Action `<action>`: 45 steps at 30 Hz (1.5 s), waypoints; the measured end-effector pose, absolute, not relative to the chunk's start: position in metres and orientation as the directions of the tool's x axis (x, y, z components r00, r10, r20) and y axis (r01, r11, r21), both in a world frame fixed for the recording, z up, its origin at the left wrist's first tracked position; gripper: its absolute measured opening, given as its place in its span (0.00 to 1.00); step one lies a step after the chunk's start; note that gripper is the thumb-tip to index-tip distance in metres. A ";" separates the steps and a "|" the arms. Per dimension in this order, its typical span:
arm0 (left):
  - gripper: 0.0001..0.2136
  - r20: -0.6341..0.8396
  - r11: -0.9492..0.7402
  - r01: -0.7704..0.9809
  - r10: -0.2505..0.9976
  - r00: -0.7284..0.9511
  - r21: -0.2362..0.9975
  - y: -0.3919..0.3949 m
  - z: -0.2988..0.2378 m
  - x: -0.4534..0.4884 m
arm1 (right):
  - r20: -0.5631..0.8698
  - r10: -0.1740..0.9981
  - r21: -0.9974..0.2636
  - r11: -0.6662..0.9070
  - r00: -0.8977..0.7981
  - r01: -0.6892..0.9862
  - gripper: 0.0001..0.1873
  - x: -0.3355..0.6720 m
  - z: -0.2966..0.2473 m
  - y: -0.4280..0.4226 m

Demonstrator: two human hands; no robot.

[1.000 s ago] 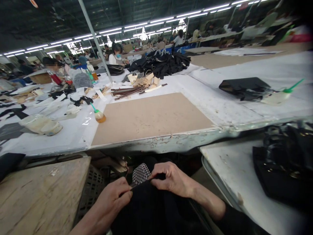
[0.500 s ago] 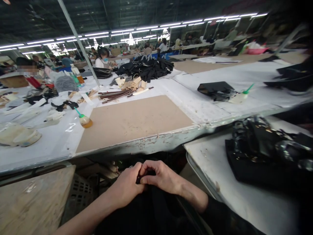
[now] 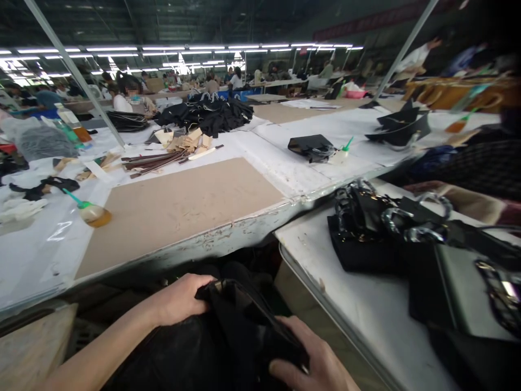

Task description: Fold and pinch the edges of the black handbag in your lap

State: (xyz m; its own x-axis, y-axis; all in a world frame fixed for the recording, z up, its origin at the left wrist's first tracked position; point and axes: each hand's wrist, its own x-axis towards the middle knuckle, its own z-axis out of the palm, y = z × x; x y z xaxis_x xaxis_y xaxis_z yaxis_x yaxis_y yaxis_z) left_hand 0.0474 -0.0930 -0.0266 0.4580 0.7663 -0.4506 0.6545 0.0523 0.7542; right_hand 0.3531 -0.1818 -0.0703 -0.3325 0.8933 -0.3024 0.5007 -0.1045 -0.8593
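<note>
A black, soft-looking bag (image 3: 240,336) lies in front of me at my lap, its upper edge standing up in folds. My left hand (image 3: 185,298) grips that edge at its left corner, thumb on top and the other fingers partly hidden. On the right side, my right hand (image 3: 313,353) is closed round the bag's edge, thumb in front and fingers behind. The bag's lower part runs out of view.
Ahead is a worktable with a brown board (image 3: 183,206), a glue bottle (image 3: 95,214), dark strips (image 3: 158,160) and a heap of black pieces (image 3: 207,114). Black handbags (image 3: 366,233) with plastic-wrapped handles crowd a side table (image 3: 350,304) at right. People work farther back.
My hands, close together before, have moved apart and lower, each onto an edge of the black bag, which shows more now. The view has turned to the right.
</note>
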 end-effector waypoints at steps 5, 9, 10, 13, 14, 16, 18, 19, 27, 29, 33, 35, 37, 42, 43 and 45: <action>0.20 -0.501 -0.097 0.677 0.598 0.625 0.729 -0.087 0.006 0.041 | -0.357 0.842 -0.880 -0.158 -0.404 0.448 0.27 0.391 -0.039 -0.154; 0.19 -0.559 -0.106 0.668 0.460 0.690 0.737 -0.086 0.004 0.045 | -0.319 0.770 -0.930 -0.142 -0.552 0.340 0.07 0.398 -0.058 -0.138; 0.18 -0.557 -0.123 0.677 0.470 0.684 0.726 -0.086 0.000 0.047 | -0.305 0.767 -0.939 -0.143 -0.565 0.312 0.08 0.397 -0.067 -0.135; 0.19 -0.527 -0.161 0.701 0.551 0.648 0.694 -0.086 -0.012 0.050 | -0.305 0.753 -0.951 -0.211 -0.583 0.225 0.13 0.394 -0.090 -0.131; 0.19 -0.524 -0.147 0.707 0.572 0.631 0.692 -0.086 -0.013 0.051 | -0.326 0.741 -0.945 -0.262 -0.587 0.194 0.19 0.395 -0.094 -0.132; 0.18 -0.526 -0.102 0.703 0.591 0.612 0.704 -0.086 -0.014 0.052 | -0.370 0.714 -0.922 -0.361 -0.594 0.140 0.29 0.398 -0.099 -0.134; 0.17 -0.511 -0.075 0.680 0.602 0.614 0.729 -0.086 -0.011 0.055 | -0.385 0.707 -0.905 -0.414 -0.593 0.094 0.32 0.401 -0.099 -0.136; 0.17 -0.497 -0.073 0.667 0.610 0.618 0.741 -0.086 -0.009 0.056 | -0.383 0.711 -0.903 -0.424 -0.589 0.075 0.32 0.401 -0.098 -0.138; 0.16 -0.476 -0.156 0.674 0.595 0.648 0.722 -0.088 0.006 0.078 | -0.356 0.798 -0.932 -0.343 -0.487 0.120 0.26 0.390 -0.080 -0.147; 0.15 -0.452 -0.203 0.671 0.597 0.662 0.713 -0.088 0.005 0.081 | -0.356 0.808 -0.930 -0.356 -0.469 0.093 0.26 0.389 -0.079 -0.151; 0.16 -0.463 -0.202 0.679 0.594 0.658 0.706 -0.087 -0.003 0.084 | -0.386 0.808 -0.909 -0.414 -0.446 0.036 0.23 0.388 -0.079 -0.156; 0.15 -0.483 -0.155 0.689 0.605 0.633 0.708 -0.087 -0.007 0.084 | -0.409 0.810 -0.898 -0.438 -0.421 0.029 0.21 0.387 -0.080 -0.158; 0.14 -0.496 -0.106 0.689 0.618 0.610 0.717 -0.088 -0.009 0.084 | -0.436 0.811 -0.886 -0.464 -0.391 0.026 0.20 0.385 -0.079 -0.161; 0.14 -0.465 -0.072 0.652 0.644 0.608 0.755 -0.091 -0.008 0.086 | -0.434 0.820 -0.901 -0.385 -0.374 0.202 0.18 0.383 -0.062 -0.157; 0.14 -0.453 -0.078 0.646 0.649 0.611 0.759 -0.091 -0.006 0.087 | -0.406 0.822 -0.907 -0.312 -0.398 0.281 0.18 0.382 -0.055 -0.153; 0.14 -0.431 -0.098 0.635 0.655 0.621 0.766 -0.092 -0.003 0.090 | -0.349 0.795 -0.893 -0.120 -0.496 0.434 0.19 0.377 -0.041 -0.142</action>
